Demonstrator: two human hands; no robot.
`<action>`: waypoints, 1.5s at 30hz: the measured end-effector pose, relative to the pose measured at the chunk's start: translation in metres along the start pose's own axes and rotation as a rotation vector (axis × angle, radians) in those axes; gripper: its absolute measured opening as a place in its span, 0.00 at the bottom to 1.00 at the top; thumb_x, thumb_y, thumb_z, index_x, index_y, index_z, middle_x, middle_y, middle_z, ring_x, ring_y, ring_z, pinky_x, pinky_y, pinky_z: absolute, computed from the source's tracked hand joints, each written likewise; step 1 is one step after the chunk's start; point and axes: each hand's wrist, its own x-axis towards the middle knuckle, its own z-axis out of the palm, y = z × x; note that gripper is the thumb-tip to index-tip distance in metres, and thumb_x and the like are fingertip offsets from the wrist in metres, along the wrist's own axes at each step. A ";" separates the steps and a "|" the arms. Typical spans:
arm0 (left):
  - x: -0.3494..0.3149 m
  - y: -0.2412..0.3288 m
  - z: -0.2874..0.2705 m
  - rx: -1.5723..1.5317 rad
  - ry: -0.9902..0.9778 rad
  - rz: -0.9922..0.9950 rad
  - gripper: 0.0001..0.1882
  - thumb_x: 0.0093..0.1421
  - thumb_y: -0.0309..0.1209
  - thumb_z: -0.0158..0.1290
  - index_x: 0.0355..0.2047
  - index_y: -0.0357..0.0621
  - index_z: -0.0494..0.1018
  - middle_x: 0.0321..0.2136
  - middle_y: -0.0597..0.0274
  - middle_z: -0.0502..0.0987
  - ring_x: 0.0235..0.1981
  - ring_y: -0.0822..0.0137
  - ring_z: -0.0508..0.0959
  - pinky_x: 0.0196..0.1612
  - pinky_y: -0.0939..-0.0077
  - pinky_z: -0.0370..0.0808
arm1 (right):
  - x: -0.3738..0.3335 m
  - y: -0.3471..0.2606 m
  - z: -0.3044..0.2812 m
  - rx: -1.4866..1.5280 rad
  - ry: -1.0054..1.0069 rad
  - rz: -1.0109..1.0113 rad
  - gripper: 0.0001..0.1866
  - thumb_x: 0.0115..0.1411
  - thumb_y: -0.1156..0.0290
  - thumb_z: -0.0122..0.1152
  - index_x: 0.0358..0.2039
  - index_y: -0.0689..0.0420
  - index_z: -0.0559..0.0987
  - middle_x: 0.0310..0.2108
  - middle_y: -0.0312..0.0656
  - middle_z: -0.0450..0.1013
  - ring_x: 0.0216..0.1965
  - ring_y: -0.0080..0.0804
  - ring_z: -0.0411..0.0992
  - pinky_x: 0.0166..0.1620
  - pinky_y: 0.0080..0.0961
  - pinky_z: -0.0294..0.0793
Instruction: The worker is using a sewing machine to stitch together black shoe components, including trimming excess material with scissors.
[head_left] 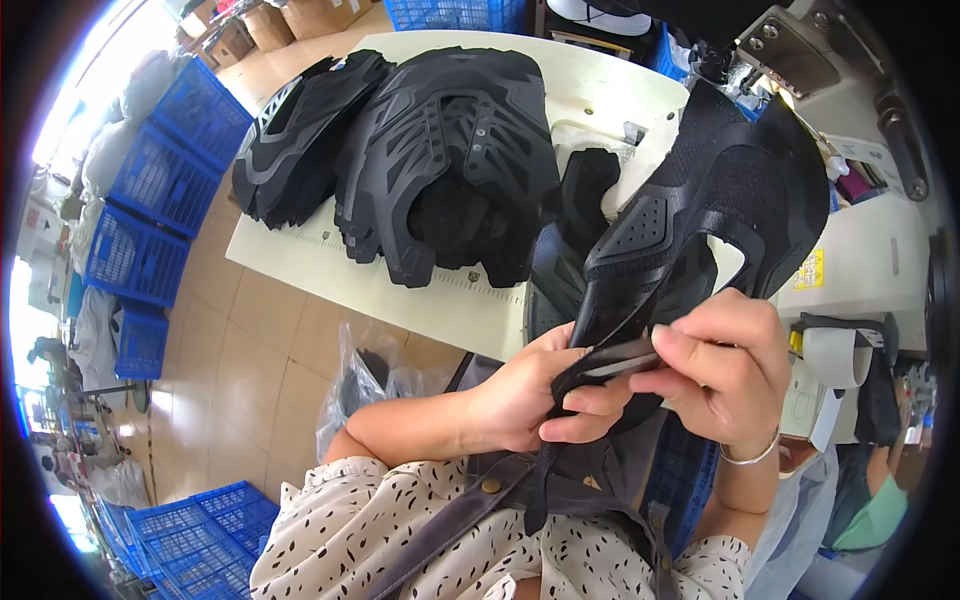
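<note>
A black shoe upper [690, 215] with mesh and moulded overlays hangs over the table's right end, below the sewing machine head. Its lower edge is in my left hand [545, 385], fingers closed round it. My right hand [730, 370] pinches a slim dark grey piece [622, 358] between thumb and fingers, lying against the edge in my left hand. Whether that piece is a strip or a small tool, I cannot tell. A narrow black tail of the upper dangles below my left hand. Part of the upper is hidden behind my hands.
Stacked black shoe uppers [450, 150] and another pile [305, 140] cover the white table [375, 235]. The sewing machine [850, 70] stands close at right. Blue crates [165, 180] line the left side; a clear plastic bag [365, 380] is below the table edge.
</note>
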 end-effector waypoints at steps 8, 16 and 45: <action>-0.003 0.008 0.011 0.025 0.208 -0.051 0.11 0.61 0.31 0.37 0.28 0.37 0.64 0.10 0.69 0.59 0.05 0.77 0.57 0.09 0.83 0.51 | 0.016 -0.004 -0.011 -0.032 -0.242 -0.075 0.16 0.38 0.70 0.65 0.29 0.59 0.77 0.25 0.35 0.67 0.20 0.25 0.67 0.19 0.17 0.63; 0.006 0.011 0.003 0.068 0.158 -0.039 0.11 0.63 0.34 0.38 0.28 0.41 0.64 0.11 0.68 0.59 0.06 0.77 0.58 0.10 0.84 0.51 | 0.018 0.000 -0.008 -0.093 -0.296 -0.129 0.14 0.38 0.69 0.63 0.27 0.61 0.76 0.26 0.36 0.67 0.20 0.25 0.67 0.18 0.16 0.63; -0.045 0.143 -0.094 2.151 1.247 0.462 0.59 0.38 0.53 0.63 0.63 0.46 0.41 0.59 0.39 0.48 0.61 0.44 0.50 0.58 0.55 0.54 | -0.063 0.024 0.026 0.086 -0.032 0.705 0.18 0.48 0.83 0.56 0.43 0.61 0.71 0.42 0.44 0.67 0.39 0.33 0.70 0.39 0.23 0.71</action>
